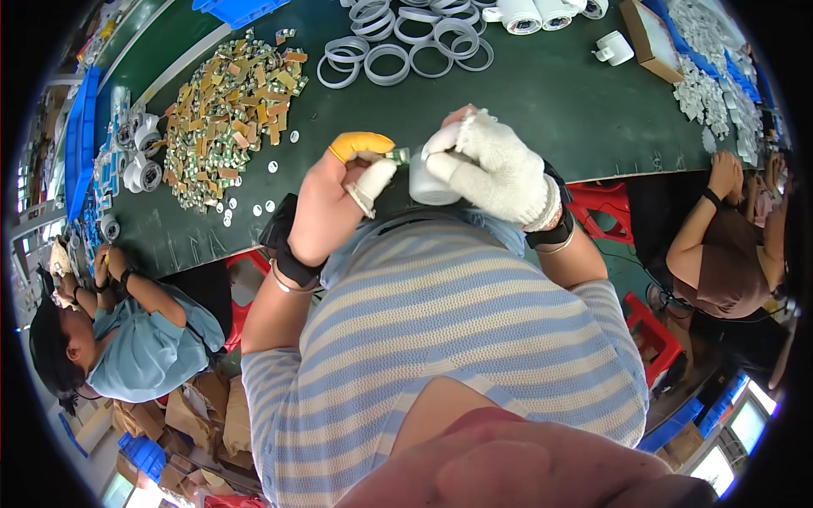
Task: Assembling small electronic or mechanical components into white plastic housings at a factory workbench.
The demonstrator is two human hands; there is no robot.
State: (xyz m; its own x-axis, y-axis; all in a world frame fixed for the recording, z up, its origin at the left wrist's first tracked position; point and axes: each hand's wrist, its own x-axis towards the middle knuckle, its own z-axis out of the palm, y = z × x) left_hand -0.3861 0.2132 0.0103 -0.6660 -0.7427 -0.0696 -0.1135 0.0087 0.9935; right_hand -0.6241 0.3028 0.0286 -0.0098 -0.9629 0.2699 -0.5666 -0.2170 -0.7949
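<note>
My left hand (343, 186), with a yellow cot on one finger and a white one on the thumb, pinches a small green circuit board (399, 156). Close to its right, my right hand (495, 165), in a white knit glove, grips a white cylindrical housing (434, 184) near the table's front edge. The board's tip is just beside the housing's upper left side; whether they touch I cannot tell. A heap of small circuit boards (233, 118) with tan and orange pieces lies to the left.
Several grey-white rings (388, 65) lie at the far middle. White housings (519, 15) stand behind them; a single white part (613, 48) sits near a cardboard box (650, 41). Small white discs (272, 167) dot the table (576, 110). Co-workers sit at left (140, 339) and right (720, 229).
</note>
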